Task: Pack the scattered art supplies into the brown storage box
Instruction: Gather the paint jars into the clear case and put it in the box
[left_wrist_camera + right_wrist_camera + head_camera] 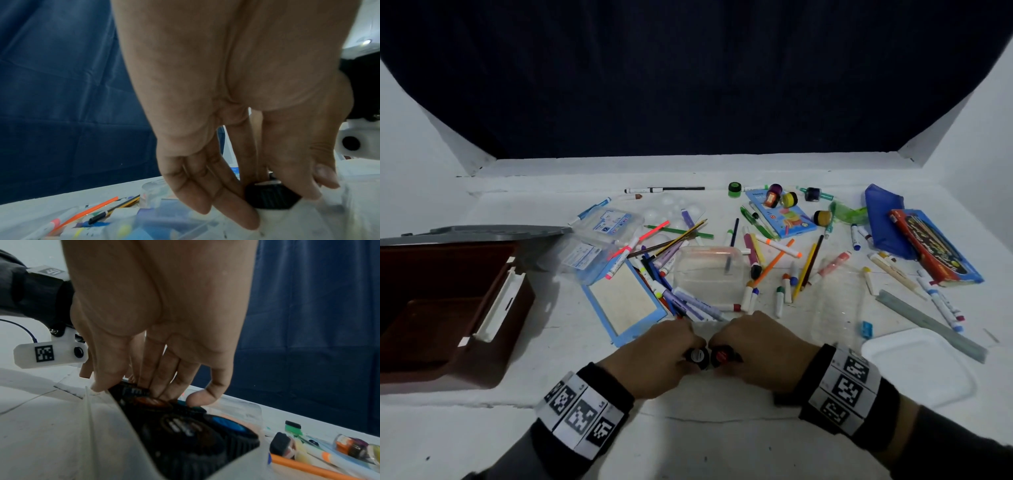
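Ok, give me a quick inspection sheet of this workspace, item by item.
Surface: white table, scuffed.
Job's things: brown storage box open at left; black-capped paint jars in a clear pack.
Clutter: markers and pencils, clear tub, blue pouch, white tray.
Hands: left hand and right hand each grip a jar.
Cables: thin wire at the left wrist camera.
Surroundings: dark blue backdrop.

Left hand (654, 359) and right hand (756, 353) side by side, fingers curled downward

Head view high, looking down the table (722, 428), both wrist views close (under palms), facing forward, sharing paint pots (185, 426).
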The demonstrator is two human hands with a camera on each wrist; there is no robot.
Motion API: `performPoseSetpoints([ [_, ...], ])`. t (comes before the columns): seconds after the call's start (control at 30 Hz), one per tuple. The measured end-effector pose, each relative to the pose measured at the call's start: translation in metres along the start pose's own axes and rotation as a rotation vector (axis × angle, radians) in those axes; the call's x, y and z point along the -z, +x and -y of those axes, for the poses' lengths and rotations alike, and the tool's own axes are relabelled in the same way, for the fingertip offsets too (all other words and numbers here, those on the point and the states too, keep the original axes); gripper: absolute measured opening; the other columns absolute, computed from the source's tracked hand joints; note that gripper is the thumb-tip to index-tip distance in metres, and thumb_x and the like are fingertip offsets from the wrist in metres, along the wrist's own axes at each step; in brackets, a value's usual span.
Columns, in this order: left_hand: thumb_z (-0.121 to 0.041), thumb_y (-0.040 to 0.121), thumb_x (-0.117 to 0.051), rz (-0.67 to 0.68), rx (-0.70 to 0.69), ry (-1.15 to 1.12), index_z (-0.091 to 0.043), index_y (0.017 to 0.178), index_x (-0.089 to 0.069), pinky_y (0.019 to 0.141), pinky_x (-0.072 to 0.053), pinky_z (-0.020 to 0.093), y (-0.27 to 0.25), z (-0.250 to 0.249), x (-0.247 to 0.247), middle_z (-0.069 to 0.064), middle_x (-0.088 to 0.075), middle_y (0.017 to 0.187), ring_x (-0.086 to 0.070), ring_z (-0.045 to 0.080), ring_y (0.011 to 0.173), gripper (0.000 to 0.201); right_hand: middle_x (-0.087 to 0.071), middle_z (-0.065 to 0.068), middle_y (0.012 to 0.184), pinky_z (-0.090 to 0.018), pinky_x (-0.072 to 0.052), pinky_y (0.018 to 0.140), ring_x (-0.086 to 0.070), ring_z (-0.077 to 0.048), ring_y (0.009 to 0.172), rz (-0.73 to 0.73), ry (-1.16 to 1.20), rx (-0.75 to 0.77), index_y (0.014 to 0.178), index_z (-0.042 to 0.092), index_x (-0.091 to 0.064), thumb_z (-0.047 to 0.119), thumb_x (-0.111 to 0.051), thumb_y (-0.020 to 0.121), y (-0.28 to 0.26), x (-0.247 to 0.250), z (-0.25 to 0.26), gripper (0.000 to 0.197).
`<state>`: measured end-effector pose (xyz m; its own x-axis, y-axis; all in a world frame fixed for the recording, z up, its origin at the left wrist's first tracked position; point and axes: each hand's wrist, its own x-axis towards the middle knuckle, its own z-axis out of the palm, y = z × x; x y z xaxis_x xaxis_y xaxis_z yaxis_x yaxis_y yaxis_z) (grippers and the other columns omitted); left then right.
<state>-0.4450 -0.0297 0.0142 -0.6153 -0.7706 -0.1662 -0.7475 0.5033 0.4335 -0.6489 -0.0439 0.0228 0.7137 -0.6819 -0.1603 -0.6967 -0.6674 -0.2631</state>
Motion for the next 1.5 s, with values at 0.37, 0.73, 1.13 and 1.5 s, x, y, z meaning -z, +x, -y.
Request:
performPoseSetpoints([
  [0.37, -0.041, 0.095, -0.060, -0.180, -0.025, -0.186, -0.033, 0.118, -0.064, 0.080, -0.047, 0.020, 0.005, 0.006, 0.010, -0.017, -0.064, 0.106, -0.059, -0.001, 0.093, 0.024, -0.068, 0.010, 0.098, -0.023, -0.051, 0.076, -0.061, -0.004, 0.086, -0.368, 0.338, -0.150, 0.109, 0.026, -0.069, 0.034, -0.063, 0.091, -0.022, 0.013, -0.009, 0.020],
  [0.73, -0.034, 0.097, -0.058, -0.336, 0.003, -0.417, -0.033, 0.106, -0.059, 0.071, -0.052, 0.027, 0.086, -0.066, 0.068, -0.010, -0.063, 0.090, -0.061, 0.012, 0.082, 0.010, -0.070, 0.014, 0.085, -0.019, -0.050, 0.071, -0.064, -0.003, 0.080, -0.616, 0.425, -0.299, 0.103, 0.029, -0.070, 0.025, -0.064, 0.090, -0.063, 0.056, -0.133, 0.015],
  [1.13, -0.039, 0.097, -0.058, -0.210, 0.122, -0.125, -0.024, 0.124, -0.061, 0.079, -0.046, 0.023, 0.285, -0.116, 0.083, -0.009, -0.060, 0.118, -0.060, 0.008, 0.091, 0.031, -0.072, 0.002, 0.089, -0.032, -0.053, 0.072, -0.063, -0.013, 0.074, -0.423, 0.216, -0.260, 0.103, 0.022, -0.069, 0.021, -0.059, 0.091, -0.043, 0.132, -0.336, 0.016],
  [1.5, -0.035, 0.090, -0.054, -0.120, 0.337, -0.033, -0.021, 0.132, -0.053, 0.102, -0.047, 0.045, 0.402, -0.090, 0.045, 0.003, -0.057, 0.136, -0.054, 0.026, 0.125, 0.045, -0.057, -0.006, 0.131, -0.036, -0.039, 0.102, -0.049, -0.027, 0.121, -0.086, 0.017, -0.175, 0.131, 0.019, -0.055, 0.013, -0.052, 0.093, 0.043, 0.148, -0.417, 0.039],
])
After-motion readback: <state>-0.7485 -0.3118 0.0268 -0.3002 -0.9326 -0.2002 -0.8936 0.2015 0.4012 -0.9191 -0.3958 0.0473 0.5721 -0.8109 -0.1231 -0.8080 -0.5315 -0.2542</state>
